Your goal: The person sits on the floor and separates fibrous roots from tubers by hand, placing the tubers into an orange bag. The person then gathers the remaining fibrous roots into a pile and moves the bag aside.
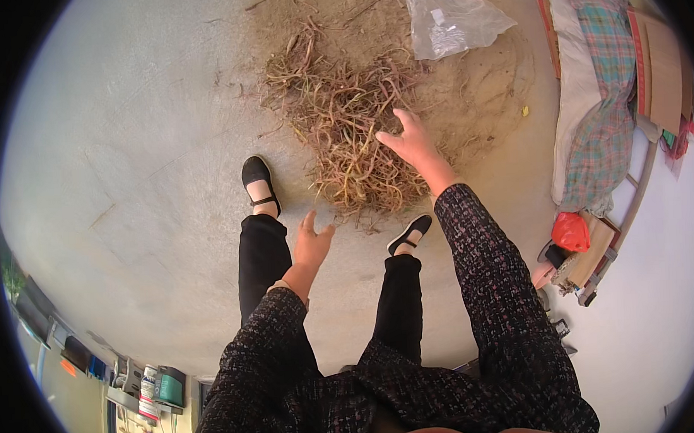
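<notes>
A tangled heap of thin reddish-brown roots or stems [356, 152] lies on the concrete floor in front of my feet. My right hand [410, 141] hovers over or just touches the heap's right side, its thumb and fingers spread with nothing between them; actual contact is unclear. Nearer to me, my left hand [313, 241] hangs between my legs, short of the heap's near edge. Its fingers are apart and it holds nothing. Loose brown soil [475, 95] spreads beyond and to the right of the heap.
A clear plastic bag [452, 23] lies on the soil at the far side. Along the right stand plaid cloth [603, 106], cardboard [663, 69] and a red plastic bag [570, 232]. My black shoes [257, 177] flank the heap's near end. Containers [170, 387] sit on a shelf at lower left.
</notes>
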`<control>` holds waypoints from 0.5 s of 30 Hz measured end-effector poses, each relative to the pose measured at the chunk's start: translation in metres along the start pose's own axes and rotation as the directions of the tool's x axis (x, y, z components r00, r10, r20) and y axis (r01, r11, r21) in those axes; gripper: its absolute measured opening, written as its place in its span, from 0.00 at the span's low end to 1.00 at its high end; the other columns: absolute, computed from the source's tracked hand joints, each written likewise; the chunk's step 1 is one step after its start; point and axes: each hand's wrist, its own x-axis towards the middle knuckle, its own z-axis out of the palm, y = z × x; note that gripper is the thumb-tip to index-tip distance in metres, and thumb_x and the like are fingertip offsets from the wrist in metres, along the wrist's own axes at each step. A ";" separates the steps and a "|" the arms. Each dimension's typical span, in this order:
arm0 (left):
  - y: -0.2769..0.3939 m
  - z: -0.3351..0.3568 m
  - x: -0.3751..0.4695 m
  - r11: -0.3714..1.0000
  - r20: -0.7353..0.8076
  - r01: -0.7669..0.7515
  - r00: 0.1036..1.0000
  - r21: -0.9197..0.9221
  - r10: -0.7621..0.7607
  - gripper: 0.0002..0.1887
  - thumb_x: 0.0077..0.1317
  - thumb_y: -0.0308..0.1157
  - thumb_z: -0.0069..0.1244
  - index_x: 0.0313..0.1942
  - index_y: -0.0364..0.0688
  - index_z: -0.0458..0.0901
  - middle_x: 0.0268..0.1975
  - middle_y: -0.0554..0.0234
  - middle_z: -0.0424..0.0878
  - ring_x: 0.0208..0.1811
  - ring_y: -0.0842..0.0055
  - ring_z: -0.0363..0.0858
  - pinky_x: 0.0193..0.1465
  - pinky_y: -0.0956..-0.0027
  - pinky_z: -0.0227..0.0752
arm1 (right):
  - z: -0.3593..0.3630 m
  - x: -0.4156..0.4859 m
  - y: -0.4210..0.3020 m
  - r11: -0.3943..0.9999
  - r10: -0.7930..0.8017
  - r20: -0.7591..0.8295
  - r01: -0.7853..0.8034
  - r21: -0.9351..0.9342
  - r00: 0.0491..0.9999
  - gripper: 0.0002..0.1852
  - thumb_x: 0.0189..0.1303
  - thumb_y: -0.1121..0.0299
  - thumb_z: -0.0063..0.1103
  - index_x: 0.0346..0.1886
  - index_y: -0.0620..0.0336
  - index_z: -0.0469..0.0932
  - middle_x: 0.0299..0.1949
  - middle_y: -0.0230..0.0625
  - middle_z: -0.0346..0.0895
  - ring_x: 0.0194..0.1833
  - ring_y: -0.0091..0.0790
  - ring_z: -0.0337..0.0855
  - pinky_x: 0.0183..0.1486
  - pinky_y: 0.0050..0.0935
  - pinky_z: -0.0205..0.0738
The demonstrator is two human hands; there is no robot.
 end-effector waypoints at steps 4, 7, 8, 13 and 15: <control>0.021 0.009 -0.002 0.966 0.053 -0.216 0.973 -0.142 0.226 0.34 0.65 0.36 0.56 0.70 0.42 0.61 0.69 0.50 0.66 0.69 0.59 0.66 0.61 0.61 0.66 | 0.041 0.110 -0.080 0.970 -0.205 -0.111 0.187 -0.153 0.972 0.43 0.56 0.44 0.61 0.71 0.58 0.61 0.72 0.47 0.58 0.72 0.48 0.58 0.72 0.44 0.56; 0.014 0.019 0.002 0.974 0.003 -0.168 0.985 -0.151 0.171 0.34 0.62 0.39 0.56 0.68 0.44 0.65 0.66 0.47 0.70 0.40 0.64 0.81 0.49 0.64 0.73 | 0.083 0.174 -0.133 0.847 -0.432 -0.131 0.352 -0.399 0.892 0.40 0.55 0.44 0.63 0.69 0.54 0.66 0.72 0.44 0.59 0.72 0.46 0.57 0.73 0.45 0.51; 0.013 0.022 0.002 0.966 0.018 -0.164 0.985 -0.200 0.171 0.34 0.62 0.39 0.56 0.67 0.44 0.65 0.65 0.46 0.71 0.41 0.64 0.82 0.49 0.64 0.73 | 0.095 0.191 -0.148 0.802 -0.481 -0.090 0.397 -0.447 0.872 0.40 0.54 0.45 0.63 0.69 0.52 0.66 0.72 0.43 0.58 0.73 0.46 0.55 0.74 0.46 0.49; 0.008 0.029 -0.002 0.902 0.074 -0.168 0.974 -0.398 0.214 0.34 0.63 0.39 0.56 0.67 0.43 0.64 0.61 0.44 0.75 0.50 0.64 0.83 0.47 0.65 0.74 | 0.149 0.263 -0.187 0.649 -0.487 0.034 0.388 -0.654 0.873 0.39 0.52 0.44 0.65 0.68 0.47 0.69 0.74 0.41 0.57 0.76 0.44 0.50 0.75 0.50 0.41; 0.008 0.021 0.000 0.909 0.109 -0.094 0.983 -0.406 0.151 0.33 0.63 0.38 0.56 0.67 0.43 0.64 0.61 0.45 0.75 0.54 0.65 0.81 0.47 0.67 0.73 | 0.150 0.275 -0.179 0.643 -0.427 0.039 0.333 -0.690 0.904 0.40 0.52 0.44 0.65 0.68 0.45 0.69 0.74 0.41 0.56 0.77 0.42 0.48 0.75 0.52 0.39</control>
